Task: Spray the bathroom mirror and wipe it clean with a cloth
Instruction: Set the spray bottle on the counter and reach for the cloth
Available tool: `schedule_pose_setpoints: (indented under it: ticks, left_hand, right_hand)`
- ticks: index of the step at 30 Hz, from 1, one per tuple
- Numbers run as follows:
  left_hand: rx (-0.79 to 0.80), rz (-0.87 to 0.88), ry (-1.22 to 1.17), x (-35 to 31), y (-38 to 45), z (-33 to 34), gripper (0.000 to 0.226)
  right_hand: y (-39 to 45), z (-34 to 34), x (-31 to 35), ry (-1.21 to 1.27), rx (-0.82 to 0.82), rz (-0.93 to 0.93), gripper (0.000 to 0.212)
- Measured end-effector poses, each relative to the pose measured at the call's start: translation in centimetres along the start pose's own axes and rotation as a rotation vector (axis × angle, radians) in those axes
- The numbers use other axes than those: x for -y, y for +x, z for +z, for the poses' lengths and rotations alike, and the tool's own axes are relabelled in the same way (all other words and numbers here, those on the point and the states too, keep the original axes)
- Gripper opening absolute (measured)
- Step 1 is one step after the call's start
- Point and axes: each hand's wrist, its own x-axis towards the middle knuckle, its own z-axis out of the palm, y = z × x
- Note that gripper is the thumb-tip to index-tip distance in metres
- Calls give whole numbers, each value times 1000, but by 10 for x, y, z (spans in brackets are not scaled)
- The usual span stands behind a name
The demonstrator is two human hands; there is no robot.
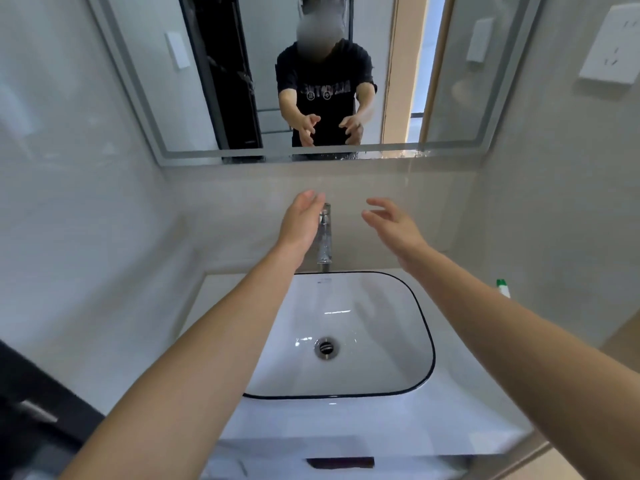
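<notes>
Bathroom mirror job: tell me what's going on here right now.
A person stands at the sink, both arms stretched out above it. The left hand and right hand are open and hold nothing. No cloth is in view. A green-capped spray bottle peeks out behind the right forearm. Droplets cling along the lower edge of the mirror.

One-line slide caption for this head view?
Both hands, left hand and right hand, open and empty above the faucet, below the mirror; spray bottle behind right forearm.
</notes>
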Motion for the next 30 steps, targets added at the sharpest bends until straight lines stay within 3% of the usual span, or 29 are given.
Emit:
schedule_pose_setpoints:
  ticks: [6,11,15,21,30]
  left_hand:
    - [-1,-25,-17,8,-4,-6,41]
    - [109,29,-2,8,-14,6,29]
    - [255,87,-31,12,-32,10,52]
    - [491,92,-94,41,-74,0,45]
    - [809,164,-125,84,-187,25,54]
  right_hand:
    - [-17,12,-4,19,23,19,36]
    - [-45,12,-3,3,-84,22,35]
    - [-84,17,-4,11,-243,36,34]
    - [-177,33,-29,101,-628,139,32]
    - [-292,55,-89,104,-882,257,29]
